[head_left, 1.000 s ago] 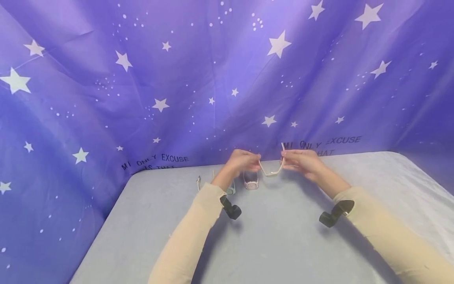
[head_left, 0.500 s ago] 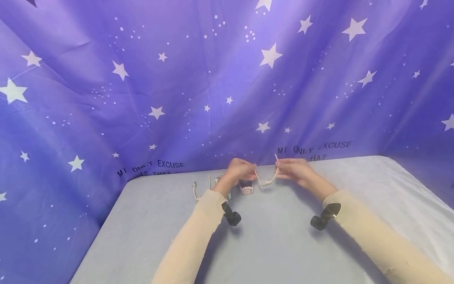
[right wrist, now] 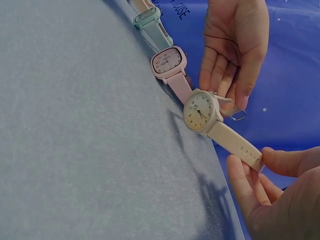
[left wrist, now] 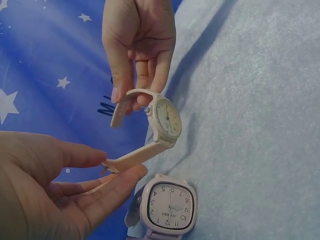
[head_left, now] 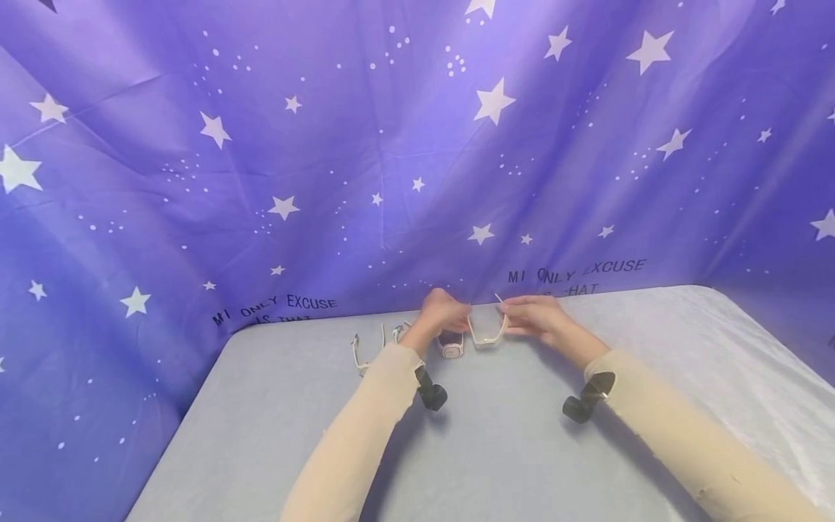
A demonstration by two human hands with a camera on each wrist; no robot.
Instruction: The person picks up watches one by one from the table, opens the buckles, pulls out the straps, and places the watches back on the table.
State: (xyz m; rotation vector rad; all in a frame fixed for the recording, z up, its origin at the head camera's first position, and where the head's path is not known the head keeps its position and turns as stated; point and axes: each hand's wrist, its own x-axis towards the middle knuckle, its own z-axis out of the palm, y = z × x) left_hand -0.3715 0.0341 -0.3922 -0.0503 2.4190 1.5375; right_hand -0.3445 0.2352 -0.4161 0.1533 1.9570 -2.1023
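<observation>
A cream wristwatch (right wrist: 198,111) with a round dial hangs in a U shape between both hands, dial at the bottom, close to the table's far edge. My left hand (head_left: 443,312) pinches the buckle end of its strap. Between the thumb and fingers of my right hand (head_left: 538,317) is the strap end with the holes. Just beside the left hand a pink square-faced watch (left wrist: 170,205) rests on the table, and past it lies a mint-green watch (right wrist: 147,17). In the head view my left hand and forearm hide part of this row.
Another pale watch (head_left: 358,355) stands at the left end of the row, its strap ends pointing up. The table has a light grey-blue cloth (head_left: 509,449). Behind its far edge hangs a purple curtain (head_left: 391,239) with white stars.
Both hands have lowered the cream wristwatch towards the table and come slightly closer together, keeping hold of its strap ends. The head view has shifted a little.
</observation>
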